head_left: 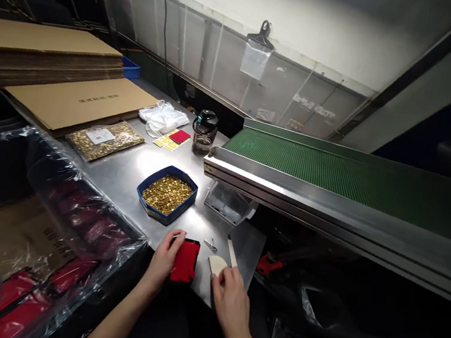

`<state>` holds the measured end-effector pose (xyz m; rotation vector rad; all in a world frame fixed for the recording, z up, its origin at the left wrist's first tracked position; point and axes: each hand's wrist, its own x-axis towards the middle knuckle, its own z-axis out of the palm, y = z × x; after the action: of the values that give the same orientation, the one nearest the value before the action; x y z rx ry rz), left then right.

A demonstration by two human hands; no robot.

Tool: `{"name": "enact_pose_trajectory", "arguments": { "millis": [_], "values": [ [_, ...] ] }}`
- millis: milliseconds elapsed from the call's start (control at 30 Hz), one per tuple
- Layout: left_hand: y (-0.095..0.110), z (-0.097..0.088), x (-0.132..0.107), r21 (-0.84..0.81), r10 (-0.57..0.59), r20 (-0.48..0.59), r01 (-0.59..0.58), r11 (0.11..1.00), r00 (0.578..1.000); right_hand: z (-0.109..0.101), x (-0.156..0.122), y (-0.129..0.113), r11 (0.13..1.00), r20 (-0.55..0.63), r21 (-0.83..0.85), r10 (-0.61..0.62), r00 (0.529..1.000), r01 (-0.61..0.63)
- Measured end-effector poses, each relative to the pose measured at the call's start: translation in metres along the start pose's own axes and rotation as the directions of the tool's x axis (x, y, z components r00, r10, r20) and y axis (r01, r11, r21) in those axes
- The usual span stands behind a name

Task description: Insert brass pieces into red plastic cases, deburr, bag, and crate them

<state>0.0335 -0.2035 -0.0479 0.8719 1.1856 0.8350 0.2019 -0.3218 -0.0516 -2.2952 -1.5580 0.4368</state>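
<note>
A small red pouch [185, 261] lies on the steel table [123, 177] near its front edge. My left hand [162, 262] rests against the pouch's left side, fingers curled on its edge. My right hand [231, 298] presses on a cream-coloured rounded piece [216, 263] just right of the pouch, fingers closed over it. A thin white strip [232, 253] and a small metal clip [210, 244] lie just beyond the right hand. A blue tray [149, 204] full of small gold-coloured parts sits behind the pouch.
A green conveyor belt [334, 173] runs along the right. A plastic-lined box with red pouches [23, 297] stands at the left. Flat cardboard sheets [71, 100], a clear bag of gold parts [104, 139], a dark jar [205, 131] and white plastic bags [163, 117] sit further back.
</note>
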Motion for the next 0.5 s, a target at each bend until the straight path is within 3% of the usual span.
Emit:
{"name": "enact_pose_trajectory", "arguments": {
  "millis": [100,200,400,500],
  "values": [
    [0.001,0.003,0.009,0.187,0.140,0.040,-0.145,0.972,0.989,-0.019,0.009,0.001,1.000,-0.016,0.022,-0.006,1.000,0.006],
    [0.005,-0.001,0.018,0.349,0.250,0.099,-0.269,0.898,0.963,-0.035,0.034,-0.013,0.999,-0.047,0.041,-0.029,0.998,0.031],
    [0.002,-0.015,0.035,0.574,0.430,0.121,-0.416,0.705,0.895,-0.041,0.125,-0.050,0.996,-0.071,-0.066,-0.058,0.996,0.053],
    [0.005,-0.014,0.023,0.618,0.483,0.128,-0.451,0.644,0.866,-0.032,0.178,-0.065,0.986,-0.033,-0.168,-0.017,0.999,0.011]
  ]
}}
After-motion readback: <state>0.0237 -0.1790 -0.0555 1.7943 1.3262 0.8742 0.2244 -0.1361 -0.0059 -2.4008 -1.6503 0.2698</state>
